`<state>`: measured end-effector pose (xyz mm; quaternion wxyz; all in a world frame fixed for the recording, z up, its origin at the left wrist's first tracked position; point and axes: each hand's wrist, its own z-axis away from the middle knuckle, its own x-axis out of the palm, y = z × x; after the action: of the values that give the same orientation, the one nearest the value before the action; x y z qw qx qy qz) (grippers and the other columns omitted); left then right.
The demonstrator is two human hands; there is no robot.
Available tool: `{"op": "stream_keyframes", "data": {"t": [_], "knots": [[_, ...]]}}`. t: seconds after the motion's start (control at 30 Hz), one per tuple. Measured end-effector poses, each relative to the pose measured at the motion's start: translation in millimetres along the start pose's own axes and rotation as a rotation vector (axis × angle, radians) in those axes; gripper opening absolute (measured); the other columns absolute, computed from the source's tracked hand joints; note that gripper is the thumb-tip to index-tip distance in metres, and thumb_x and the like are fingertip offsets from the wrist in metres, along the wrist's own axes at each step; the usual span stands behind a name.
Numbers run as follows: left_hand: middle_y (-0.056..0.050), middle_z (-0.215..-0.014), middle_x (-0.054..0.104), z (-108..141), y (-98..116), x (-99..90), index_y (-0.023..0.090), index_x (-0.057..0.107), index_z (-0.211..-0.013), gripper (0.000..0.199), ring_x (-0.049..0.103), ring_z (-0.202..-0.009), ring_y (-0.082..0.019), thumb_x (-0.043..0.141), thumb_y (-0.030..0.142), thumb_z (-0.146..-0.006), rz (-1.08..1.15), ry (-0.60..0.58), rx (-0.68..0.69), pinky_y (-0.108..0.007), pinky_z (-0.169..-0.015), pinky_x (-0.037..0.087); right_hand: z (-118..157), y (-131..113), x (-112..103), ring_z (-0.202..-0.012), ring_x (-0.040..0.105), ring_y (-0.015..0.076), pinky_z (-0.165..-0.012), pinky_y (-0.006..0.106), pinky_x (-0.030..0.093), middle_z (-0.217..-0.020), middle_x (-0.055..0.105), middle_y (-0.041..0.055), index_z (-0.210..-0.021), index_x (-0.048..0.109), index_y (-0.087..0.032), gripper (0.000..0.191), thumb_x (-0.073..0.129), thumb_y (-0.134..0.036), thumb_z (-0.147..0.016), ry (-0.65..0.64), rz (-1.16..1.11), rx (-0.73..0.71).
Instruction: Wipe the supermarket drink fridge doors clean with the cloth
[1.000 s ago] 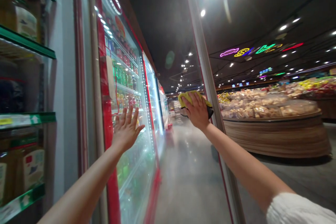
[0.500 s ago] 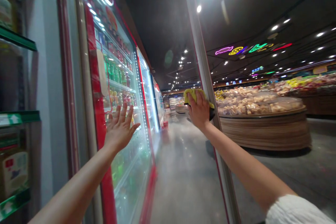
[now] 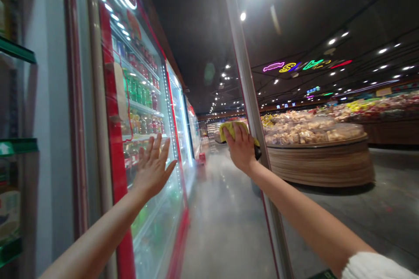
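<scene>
A glass door with a grey metal frame [image 3: 248, 83] stands before me. My left hand [image 3: 153, 168] is raised with its fingers spread, holding nothing, at or near the glass; whether it touches cannot be told. My right hand [image 3: 240, 148] presses a yellow cloth [image 3: 229, 130] against the glass, just left of the grey frame. Something dark shows under the cloth's right end. Through the glass, beyond my left hand, rows of bottles [image 3: 137, 87] stand in a lit, red-framed cooler [image 3: 114, 170].
Shelves with green edge strips [image 3: 19, 146] and jars lie at the far left. Further coolers [image 3: 180, 113] line the aisle floor [image 3: 222, 226]. A rounded wooden display stand [image 3: 317, 165] heaped with wrapped goods is at the right.
My right hand and the cloth have moved a little down and left in the view. My left hand sits slightly lower. The surroundings have shifted left.
</scene>
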<state>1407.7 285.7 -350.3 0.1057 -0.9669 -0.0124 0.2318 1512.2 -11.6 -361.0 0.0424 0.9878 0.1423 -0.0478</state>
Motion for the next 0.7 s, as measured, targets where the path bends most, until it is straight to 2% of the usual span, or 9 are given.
{"op": "stream_keyframes", "data": {"t": [0.1, 0.2, 0.33, 0.43, 0.57, 0.63, 0.7], "knots": [[-0.007, -0.173, 0.009, 0, 24, 2.5, 0.025, 0.015, -0.165, 0.069, 0.001, -0.160, -0.028, 0.037, 0.045, -0.103, 0.023, 0.029, 0.106, -0.055, -0.129, 0.007, -16, 5, -6, -0.140, 0.044, 0.0388, -0.100, 0.056, 0.046, -0.155, 0.049, 0.0175, -0.148, 0.052, -0.028, 0.054, 0.052, -0.019, -0.095, 0.038, -0.012, 0.044], [-0.006, -0.173, 0.010, -6, 47, 3.8, 0.027, 0.016, -0.165, 0.067, 0.003, -0.160, -0.026, 0.038, 0.041, -0.103, 0.040, 0.050, 0.188, -0.053, -0.130, 0.007, -22, 7, -12, -0.138, 0.044, 0.0423, -0.096, 0.058, 0.048, -0.155, 0.047, 0.0215, -0.155, 0.045, -0.026, 0.060, 0.052, -0.021, -0.095, 0.098, -0.002, 0.117], [-0.006, -0.173, 0.012, -14, 72, 6.0, 0.026, 0.016, -0.165, 0.067, 0.002, -0.159, -0.025, 0.041, 0.039, -0.104, 0.056, 0.103, 0.289, -0.051, -0.130, 0.006, -10, 7, -21, -0.137, 0.047, 0.0429, -0.090, 0.055, 0.051, -0.156, 0.046, 0.0242, -0.159, 0.034, -0.032, 0.064, 0.049, -0.019, -0.098, 0.070, 0.096, -0.019], [-0.007, -0.172, 0.013, -19, 86, 10.1, 0.027, 0.014, -0.165, 0.068, 0.004, -0.159, -0.025, 0.043, 0.037, -0.103, 0.074, 0.142, 0.342, -0.051, -0.130, 0.007, -16, 17, -28, -0.138, 0.048, 0.0402, -0.087, 0.051, 0.054, -0.157, 0.045, 0.0213, -0.157, 0.038, -0.038, 0.061, 0.046, -0.017, -0.100, -0.006, 0.136, -0.021], [-0.007, -0.172, 0.016, -21, 98, 17.6, 0.027, 0.012, -0.165, 0.071, 0.008, -0.159, -0.026, 0.046, 0.037, -0.103, 0.089, 0.150, 0.369, -0.051, -0.130, 0.010, -17, 24, -32, -0.142, 0.044, 0.0385, -0.091, 0.050, 0.054, -0.160, 0.042, 0.0198, -0.154, 0.044, -0.033, 0.058, 0.048, -0.017, -0.099, -0.078, 0.125, 0.039], [-0.007, -0.172, 0.017, -19, 97, 20.2, 0.028, 0.009, -0.165, 0.074, 0.009, -0.159, -0.026, 0.048, 0.037, -0.103, 0.091, 0.150, 0.367, -0.052, -0.130, 0.011, -2, 20, -35, -0.141, 0.044, 0.0378, -0.091, 0.048, 0.054, -0.159, 0.043, 0.0198, -0.155, 0.043, -0.032, 0.058, 0.049, -0.018, -0.099, -0.088, 0.133, -0.009], [-0.006, -0.172, 0.016, -15, 93, 21.4, 0.029, 0.006, -0.165, 0.075, 0.010, -0.159, -0.027, 0.048, 0.036, -0.103, 0.088, 0.149, 0.365, -0.053, -0.130, 0.012, 15, 19, -41, -0.134, 0.051, 0.0363, -0.086, 0.045, 0.055, -0.156, 0.047, 0.0200, -0.154, 0.044, -0.033, 0.057, 0.048, -0.018, -0.099, -0.121, 0.140, -0.075]]}}
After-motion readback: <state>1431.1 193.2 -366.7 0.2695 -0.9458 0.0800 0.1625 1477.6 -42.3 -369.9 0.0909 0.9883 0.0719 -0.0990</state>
